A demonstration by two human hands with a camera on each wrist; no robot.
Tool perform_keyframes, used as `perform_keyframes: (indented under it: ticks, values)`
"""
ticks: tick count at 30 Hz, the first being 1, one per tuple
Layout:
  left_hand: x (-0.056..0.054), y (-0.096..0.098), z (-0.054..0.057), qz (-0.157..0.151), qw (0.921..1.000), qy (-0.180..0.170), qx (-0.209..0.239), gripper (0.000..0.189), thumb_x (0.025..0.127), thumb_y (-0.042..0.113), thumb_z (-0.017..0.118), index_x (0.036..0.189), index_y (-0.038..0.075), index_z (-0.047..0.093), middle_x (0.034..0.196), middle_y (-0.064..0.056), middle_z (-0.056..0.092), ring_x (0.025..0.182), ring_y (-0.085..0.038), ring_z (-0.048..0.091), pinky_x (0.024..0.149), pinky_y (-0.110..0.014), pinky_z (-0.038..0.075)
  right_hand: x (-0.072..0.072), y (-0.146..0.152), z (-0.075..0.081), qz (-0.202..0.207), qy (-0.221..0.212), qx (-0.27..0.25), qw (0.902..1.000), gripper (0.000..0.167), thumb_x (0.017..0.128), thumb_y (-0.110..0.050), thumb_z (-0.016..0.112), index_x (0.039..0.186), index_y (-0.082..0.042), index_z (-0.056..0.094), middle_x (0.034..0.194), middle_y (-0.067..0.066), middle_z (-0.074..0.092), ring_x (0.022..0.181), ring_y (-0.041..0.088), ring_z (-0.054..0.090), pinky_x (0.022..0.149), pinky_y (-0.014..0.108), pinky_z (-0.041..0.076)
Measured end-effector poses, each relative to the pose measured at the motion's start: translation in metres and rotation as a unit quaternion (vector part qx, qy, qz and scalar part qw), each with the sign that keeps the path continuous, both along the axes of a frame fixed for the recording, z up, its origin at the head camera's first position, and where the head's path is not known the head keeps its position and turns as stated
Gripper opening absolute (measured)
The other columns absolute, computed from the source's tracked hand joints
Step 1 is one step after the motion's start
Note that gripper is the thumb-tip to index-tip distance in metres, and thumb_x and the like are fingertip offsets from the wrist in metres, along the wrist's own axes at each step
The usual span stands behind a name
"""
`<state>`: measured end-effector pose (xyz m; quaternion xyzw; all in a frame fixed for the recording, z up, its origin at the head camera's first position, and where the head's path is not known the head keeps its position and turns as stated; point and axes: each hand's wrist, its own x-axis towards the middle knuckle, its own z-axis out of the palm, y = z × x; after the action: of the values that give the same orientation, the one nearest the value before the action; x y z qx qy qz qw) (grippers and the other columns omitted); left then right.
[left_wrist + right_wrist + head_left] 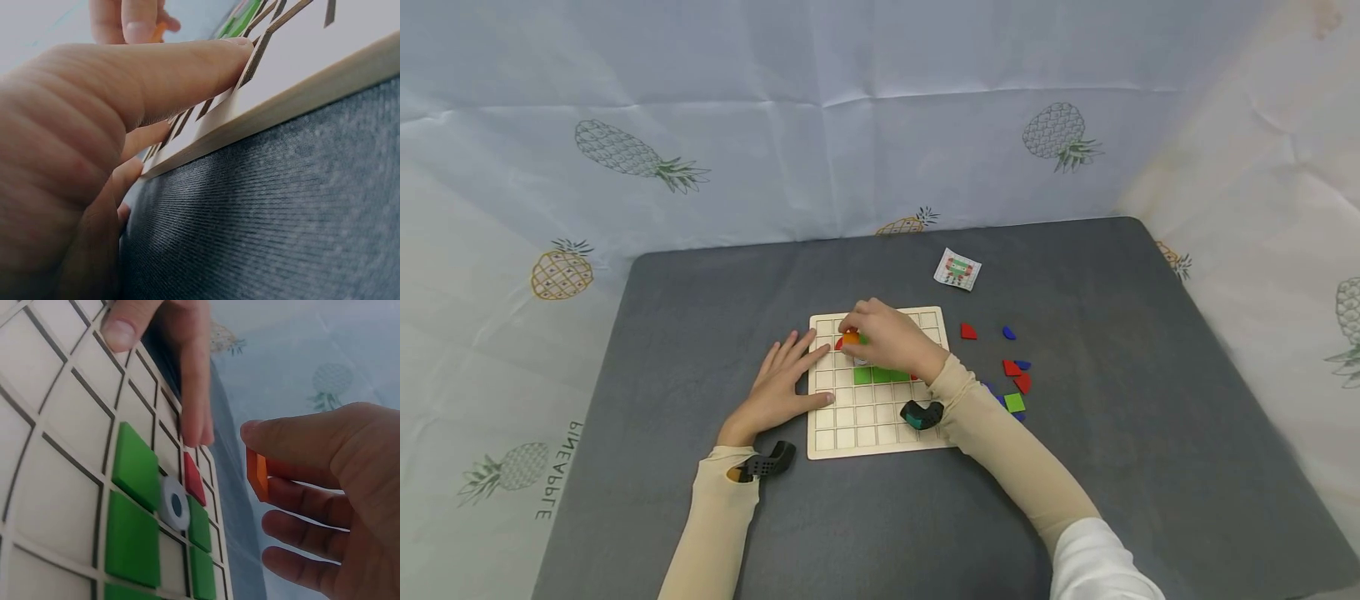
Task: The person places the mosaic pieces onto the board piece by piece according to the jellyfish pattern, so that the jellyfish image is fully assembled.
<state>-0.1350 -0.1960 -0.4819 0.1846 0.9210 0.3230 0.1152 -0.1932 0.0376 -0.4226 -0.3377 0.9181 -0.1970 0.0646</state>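
Orange is showing between the thumb and fingers of the right hand (891, 337): it is pinching a small orange piece (257, 475) above the far left part of the pale gridded board (842, 437). The left hand (778, 387) is lying with fingers apart on the board's left edge. Green squares (882, 376) and a red piece (194, 480) are sitting on the grid — loose pieces (1022, 383) are lying between the board and the surface's (850, 533) right edge, a printed card (957, 269) nearer its far edge.
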Motion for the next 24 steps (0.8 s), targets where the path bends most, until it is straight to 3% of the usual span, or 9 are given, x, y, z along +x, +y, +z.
perform_keyframes:
  ticks: [9, 12, 15, 20, 24]
  values:
    - [-0.002, -0.001, -0.002, 0.013, 0.9998, 0.002, 0.018, 0.087, 0.091, 0.037, 0.074, 0.16, 0.01, 0.031, 0.172, -0.012, 0.012, 0.16, -0.035, 0.003, 0.129, -0.056, -0.004, 0.001, -0.014, -0.013, 0.03, 0.001, 0.027, 0.9992, 0.031, 0.096, -0.033, 0.071, 0.121, -0.014, 0.073, 0.116, 0.003, 0.069, 0.101, 0.019, 0.057, 0.088, 0.032, 0.053]
    - [-0.003, 0.0, -0.003, 0.026, 0.999, 0.006, 0.035, 0.082, 0.093, 0.029, 0.072, 0.16, 0.006, 0.03, 0.171, -0.016, 0.012, 0.159, -0.037, 0.004, 0.129, -0.057, -0.002, 0.001, -0.015, -0.015, 0.036, 0.008, 0.032, 0.9988, 0.03, 0.096, -0.032, 0.071, 0.119, -0.014, 0.074, 0.115, 0.003, 0.07, 0.103, 0.02, 0.06, 0.103, 0.036, 0.051]
    - [-0.004, 0.001, -0.006, 0.05, 0.9977, 0.016, 0.042, 0.074, 0.094, 0.024, 0.071, 0.158, 0.006, 0.036, 0.17, -0.015, 0.02, 0.159, -0.036, 0.009, 0.129, -0.057, 0.0, 0.002, -0.016, -0.018, 0.038, 0.012, 0.041, 0.9984, 0.028, 0.096, -0.031, 0.07, 0.118, -0.015, 0.074, 0.114, 0.003, 0.07, 0.105, 0.021, 0.061, 0.119, 0.04, 0.041]
    - [-0.005, 0.002, -0.01, 0.095, 0.9932, 0.052, 0.043, 0.059, 0.095, 0.022, 0.071, 0.149, 0.008, 0.051, 0.163, -0.012, 0.038, 0.156, -0.033, 0.023, 0.127, -0.058, 0.011, 0.002, -0.017, -0.022, 0.039, 0.013, 0.051, 0.9978, 0.026, 0.097, -0.032, 0.07, 0.118, -0.017, 0.074, 0.113, 0.001, 0.069, 0.101, 0.019, 0.059, 0.106, 0.036, 0.049]
    - [-0.005, 0.001, -0.011, 0.099, 0.9923, 0.06, 0.044, 0.057, 0.096, 0.024, 0.07, 0.149, 0.01, 0.052, 0.162, -0.01, 0.04, 0.156, -0.032, 0.025, 0.127, -0.057, 0.013, 0.002, -0.017, -0.025, 0.039, 0.018, 0.051, 0.9978, 0.027, 0.096, -0.034, 0.072, 0.117, -0.018, 0.074, 0.112, 0.001, 0.068, 0.098, 0.018, 0.057, 0.096, 0.034, 0.05]
